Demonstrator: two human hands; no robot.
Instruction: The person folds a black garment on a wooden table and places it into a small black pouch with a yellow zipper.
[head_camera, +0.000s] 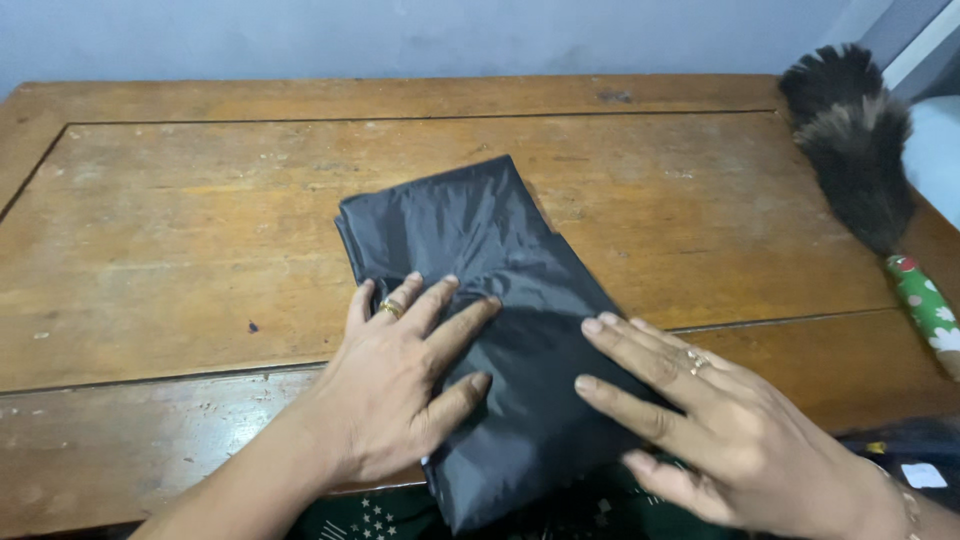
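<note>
Two bare hands are flat on a folded black plastic sheet (490, 330), which lies slanted on a big worn brown wooden table (180, 250), its near end hanging just over the table's front edge. Off at the table's far right edge lies a dark feather duster (855, 150) with a green patterned handle. Left hand (400, 390), fingers spread, presses the sheet's left side; right hand (720, 430) lies open across its right side. Neither grips anything.
</note>
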